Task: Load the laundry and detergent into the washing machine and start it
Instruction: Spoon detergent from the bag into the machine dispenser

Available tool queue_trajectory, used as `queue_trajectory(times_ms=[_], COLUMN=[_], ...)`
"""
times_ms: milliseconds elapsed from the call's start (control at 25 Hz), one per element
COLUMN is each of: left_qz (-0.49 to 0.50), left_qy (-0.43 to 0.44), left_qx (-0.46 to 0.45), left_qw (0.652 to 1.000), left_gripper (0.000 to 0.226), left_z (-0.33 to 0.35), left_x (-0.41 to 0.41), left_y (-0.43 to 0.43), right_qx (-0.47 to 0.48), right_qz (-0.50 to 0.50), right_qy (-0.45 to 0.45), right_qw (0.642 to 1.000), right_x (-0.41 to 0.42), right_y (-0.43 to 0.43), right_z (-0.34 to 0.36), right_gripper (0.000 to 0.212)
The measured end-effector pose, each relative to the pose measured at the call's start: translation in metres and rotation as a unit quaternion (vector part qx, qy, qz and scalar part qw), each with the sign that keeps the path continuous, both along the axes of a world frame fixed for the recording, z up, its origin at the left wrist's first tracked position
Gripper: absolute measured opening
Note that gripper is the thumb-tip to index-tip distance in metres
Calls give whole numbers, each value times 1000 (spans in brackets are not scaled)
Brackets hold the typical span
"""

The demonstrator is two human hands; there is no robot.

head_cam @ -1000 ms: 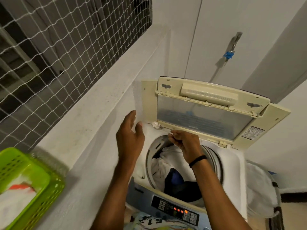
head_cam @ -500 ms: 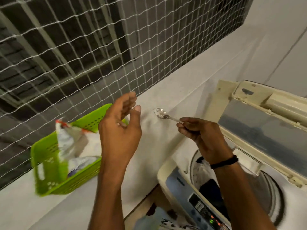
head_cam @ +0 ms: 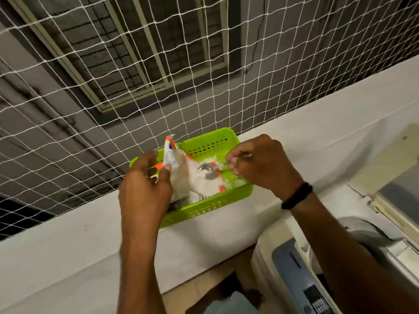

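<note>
now the detergent packet [head_cam: 192, 177] sits inside the green basket [head_cam: 210, 207] on the white ledge [head_cam: 317, 132], its torn mouth turned up and toward the right, white powder showing inside. the spoon [head_cam: 207, 171] lies with its bowl just over that powder and its handle running right, so the long axis points from the packet's mouth straight back into the right hand [head_cam: 260, 164], which is closed in a pinch on the handle. the left hand [head_cam: 145, 189] is closed on the packet's left edge, holding the mouth apart. as i judge it, the scoop turns on this line: the right hand need only push leftward and down along the handle. the washing machine [head_cam: 328, 257] stands at the near right, well apart from the basket, so a loaded spoon must travel rightward level. some powder looks spilled in the basket's far corner.
</note>
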State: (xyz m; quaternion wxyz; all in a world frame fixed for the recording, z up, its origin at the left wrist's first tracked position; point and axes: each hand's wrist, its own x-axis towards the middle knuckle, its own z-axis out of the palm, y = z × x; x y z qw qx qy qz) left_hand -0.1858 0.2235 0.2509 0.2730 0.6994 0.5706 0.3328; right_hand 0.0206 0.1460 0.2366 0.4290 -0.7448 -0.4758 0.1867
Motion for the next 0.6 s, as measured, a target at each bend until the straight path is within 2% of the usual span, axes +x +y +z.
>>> queue_trajectory(times_ms=[80, 200, 320, 480, 600], left_qz=[7, -1, -5, -24, -43], left_qy=[65, 164, 211, 200, 186], left_qx=[-41, -94, -122, -110, -102], left_qw=[997, 982, 970, 973, 976], left_gripper=[32, 28, 21, 19, 18], left_z=[-6, -13, -16, -19, -21], left_x=[-2, -2, -4, -7, -11], left_y=[4, 10, 14, 14, 16], right_qx=[-28, -120, -192, -302, -304], right_qz=[3, -4, 23, 68, 108], right_qy=[-106, -172, -241, -144, 0], right_qw=[994, 978, 951, 940, 947], right_x=[-11, -20, -18, -17, -22], right_y=[20, 39, 47, 55, 66], right_z=[0, 6, 17, 15, -3], right_gripper=[15, 23, 38, 29, 26])
